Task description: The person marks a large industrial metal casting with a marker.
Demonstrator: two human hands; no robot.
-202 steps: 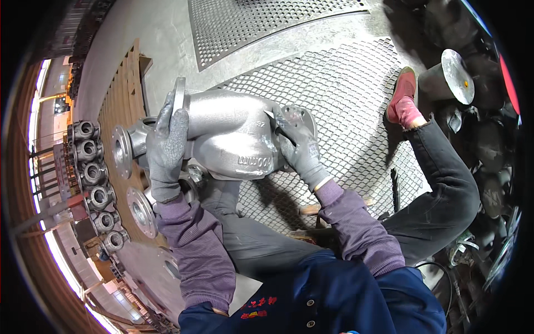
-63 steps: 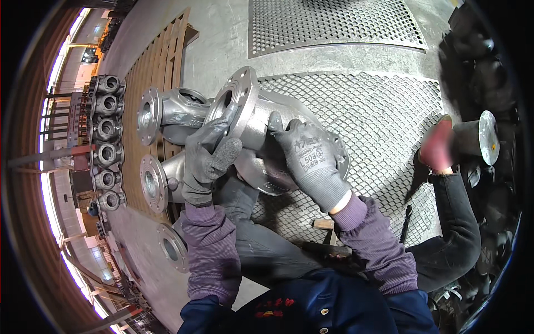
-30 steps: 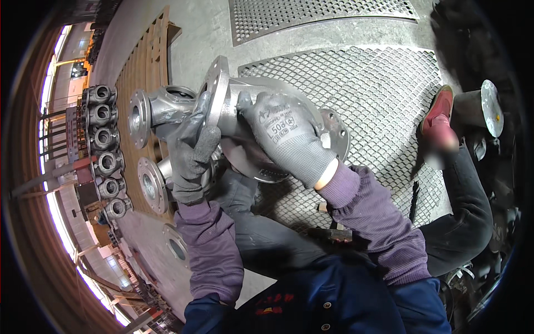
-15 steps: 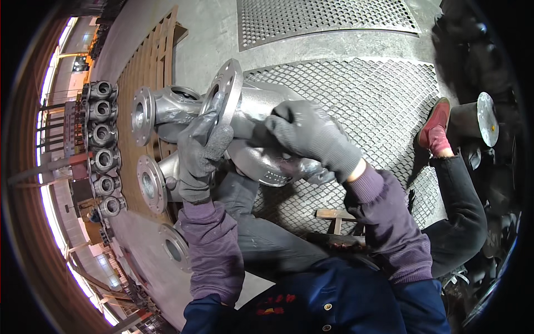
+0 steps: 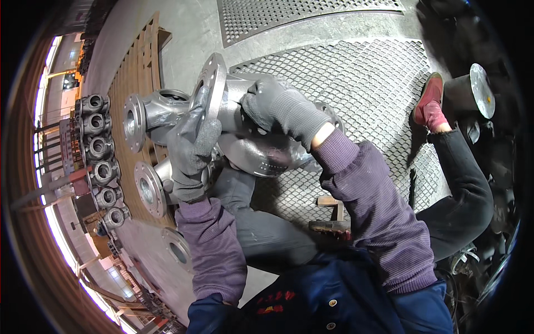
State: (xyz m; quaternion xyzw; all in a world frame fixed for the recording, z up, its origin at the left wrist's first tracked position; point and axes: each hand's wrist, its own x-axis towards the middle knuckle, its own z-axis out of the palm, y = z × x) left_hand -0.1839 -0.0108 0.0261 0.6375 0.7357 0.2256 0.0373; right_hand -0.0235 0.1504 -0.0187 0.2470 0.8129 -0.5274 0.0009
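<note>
A large silver-grey flanged metal valve body (image 5: 261, 153) lies in front of me, its round flange (image 5: 214, 89) standing up on the left. My left hand (image 5: 192, 147), in a grey glove, is closed on the lower edge of that flange, with the thumb along its near side. Against the upper part of the casting, just right of the flange, rests my right hand (image 5: 278, 108), also gloved. Its fingers are curled in and face away from view, so whatever they hold is hidden.
More flanged castings (image 5: 135, 122) sit on a wooden pallet (image 5: 125, 92) at the left, with a row of castings (image 5: 100, 146) beyond. Diamond-pattern metal mesh (image 5: 378, 106) covers the floor at the right. A red shoe (image 5: 428, 97) stands beside a round metal piece (image 5: 482, 91).
My right hand has slid left along the casting, closer to the flange. The left hand keeps its hold on the flange. The whole view has shifted slightly.
</note>
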